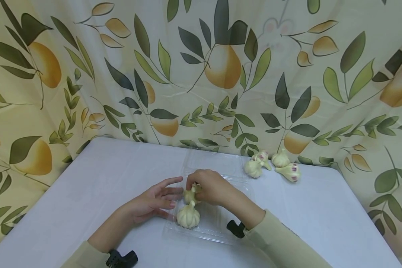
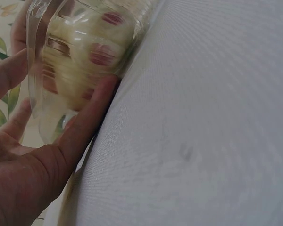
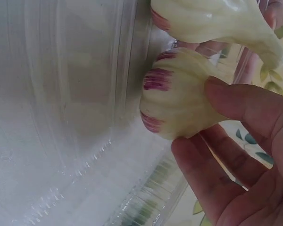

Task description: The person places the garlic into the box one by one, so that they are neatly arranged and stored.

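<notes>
A garlic bulb (image 1: 188, 216) sits in a clear box (image 1: 216, 223), a left hand (image 1: 154, 201) touching its side with outstretched fingers, as a right hand (image 1: 210, 187) pinches a second bulb (image 3: 175, 101) just behind and four more bulbs (image 1: 289, 172) lie beyond.

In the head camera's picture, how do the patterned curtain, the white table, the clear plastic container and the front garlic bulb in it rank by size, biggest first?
1. Patterned curtain
2. White table
3. Clear plastic container
4. Front garlic bulb
</notes>
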A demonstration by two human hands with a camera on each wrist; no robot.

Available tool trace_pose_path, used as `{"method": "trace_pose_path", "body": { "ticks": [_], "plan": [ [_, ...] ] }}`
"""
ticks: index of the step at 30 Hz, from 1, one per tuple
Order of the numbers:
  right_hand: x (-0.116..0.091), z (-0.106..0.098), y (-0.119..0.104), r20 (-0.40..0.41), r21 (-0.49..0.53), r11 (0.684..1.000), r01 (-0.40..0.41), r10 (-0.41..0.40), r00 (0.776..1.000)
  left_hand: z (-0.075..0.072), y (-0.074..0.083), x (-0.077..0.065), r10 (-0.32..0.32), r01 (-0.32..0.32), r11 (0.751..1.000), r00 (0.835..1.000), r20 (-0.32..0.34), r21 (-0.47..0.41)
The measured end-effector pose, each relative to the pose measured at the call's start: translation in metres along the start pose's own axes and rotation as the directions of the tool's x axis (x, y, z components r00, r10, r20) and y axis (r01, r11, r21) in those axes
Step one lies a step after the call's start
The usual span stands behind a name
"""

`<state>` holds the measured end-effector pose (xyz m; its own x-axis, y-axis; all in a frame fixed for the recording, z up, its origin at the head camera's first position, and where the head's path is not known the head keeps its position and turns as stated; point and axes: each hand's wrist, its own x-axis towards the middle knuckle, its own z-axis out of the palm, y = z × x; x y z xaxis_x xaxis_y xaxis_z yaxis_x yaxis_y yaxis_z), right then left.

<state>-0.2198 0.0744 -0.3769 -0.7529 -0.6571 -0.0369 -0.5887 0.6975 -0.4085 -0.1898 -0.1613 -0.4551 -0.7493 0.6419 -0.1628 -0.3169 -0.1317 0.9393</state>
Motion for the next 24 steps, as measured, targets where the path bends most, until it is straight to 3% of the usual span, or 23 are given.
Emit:
{"method": "trace_pose_path", "body": {
  "ticks": [13,24],
  "plan": [
    [0.000,0.002,-0.002,-0.051,-0.065,0.998,0.024,-0.027,0.998,0.000,0.000,0.000,-0.009,0.009,1.000,1.000,-0.006,0.005],
    [-0.012,-0.008,0.002,-0.065,-0.009,1.000,0.019,-0.020,0.998,0.001,0.001,-0.001,0.001,-0.001,1.000,1.000,0.002,0.000]
  ]
}}
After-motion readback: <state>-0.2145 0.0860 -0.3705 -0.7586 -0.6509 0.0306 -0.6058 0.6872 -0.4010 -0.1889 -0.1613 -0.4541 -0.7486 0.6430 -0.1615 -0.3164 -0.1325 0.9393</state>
